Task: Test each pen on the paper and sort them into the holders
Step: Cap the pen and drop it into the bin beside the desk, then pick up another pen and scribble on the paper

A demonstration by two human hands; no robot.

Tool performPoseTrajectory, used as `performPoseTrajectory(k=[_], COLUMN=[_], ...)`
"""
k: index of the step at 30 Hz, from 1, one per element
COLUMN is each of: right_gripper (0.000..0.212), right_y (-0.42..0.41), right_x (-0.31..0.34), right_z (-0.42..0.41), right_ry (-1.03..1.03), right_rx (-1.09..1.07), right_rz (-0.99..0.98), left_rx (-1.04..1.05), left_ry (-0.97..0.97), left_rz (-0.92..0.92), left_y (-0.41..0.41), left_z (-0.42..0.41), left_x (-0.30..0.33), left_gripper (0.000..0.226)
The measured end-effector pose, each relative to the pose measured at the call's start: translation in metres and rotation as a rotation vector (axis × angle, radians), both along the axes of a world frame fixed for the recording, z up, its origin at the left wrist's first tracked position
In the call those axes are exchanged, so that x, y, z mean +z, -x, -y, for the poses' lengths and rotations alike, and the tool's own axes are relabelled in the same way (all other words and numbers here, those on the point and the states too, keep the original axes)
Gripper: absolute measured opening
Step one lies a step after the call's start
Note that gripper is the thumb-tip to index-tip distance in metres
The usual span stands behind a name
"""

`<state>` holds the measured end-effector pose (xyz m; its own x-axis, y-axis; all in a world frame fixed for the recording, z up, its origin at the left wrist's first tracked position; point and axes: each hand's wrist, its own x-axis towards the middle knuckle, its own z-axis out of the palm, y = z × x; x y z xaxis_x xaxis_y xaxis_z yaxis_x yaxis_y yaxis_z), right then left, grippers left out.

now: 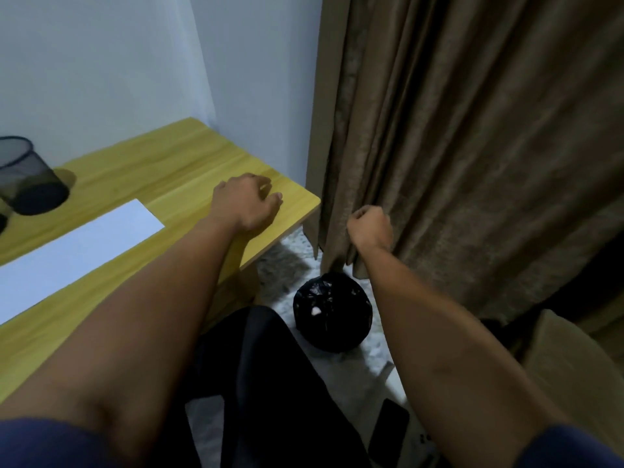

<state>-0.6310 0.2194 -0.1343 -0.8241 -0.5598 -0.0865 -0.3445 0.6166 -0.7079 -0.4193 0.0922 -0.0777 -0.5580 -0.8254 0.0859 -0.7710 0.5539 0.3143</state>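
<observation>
Oddly, I see no pens, only the paper and a mesh holder far left on the desk, while my left hand rests loosely curled and empty at its corner, my right hand fisted at the curtain, risking a stalled sort.

Mesh holder, far left of the left hand, is getting clipped by the frame edge; a second dark object below it is showing only a sliver, can't ID. Paper is running off the left edge. Right hand is curling away from camera, so its fingers are hiding and any contents are unreadable. No pens are resolving anywhere.
</observation>
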Motion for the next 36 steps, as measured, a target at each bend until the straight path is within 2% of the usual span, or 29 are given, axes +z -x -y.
performPoseTrajectory(k=[5,11,17,23,29,36], right_gripper=[0.026,0.024,0.02,0.017,0.018,0.016], right_y=[-0.052,-0.156,-0.296,-0.446,-0.566,-0.646], right_x=[0.045,0.066,0.08,0.086,0.086,0.08], right_z=[0.028,0.075,0.111,0.118,0.107,0.097], right_ry=[0.119,0.236,0.277,0.306,0.218,0.084], right_rx=[0.089,0.329,0.669,1.045,1.309,1.501], right_rz=[-0.137,-0.273,-0.2,-0.146,-0.143,-0.168], left_rx=[0.079,0.31,0.572,0.788,0.952,1.006], left_ry=[0.073,0.168,0.197,0.179,0.087,0.042], left_rz=[-0.046,-0.01,-0.036,0.012,-0.038,-0.087], left_y=[-0.063,-0.197,-0.34,-0.469,-0.552,-0.592], left_z=[0.0,-0.008,-0.035,-0.058,-0.077,-0.087], left_x=[0.031,0.057,0.066,0.061,0.039,0.014], left_gripper=[0.052,0.051,0.039,0.042,0.033,0.029])
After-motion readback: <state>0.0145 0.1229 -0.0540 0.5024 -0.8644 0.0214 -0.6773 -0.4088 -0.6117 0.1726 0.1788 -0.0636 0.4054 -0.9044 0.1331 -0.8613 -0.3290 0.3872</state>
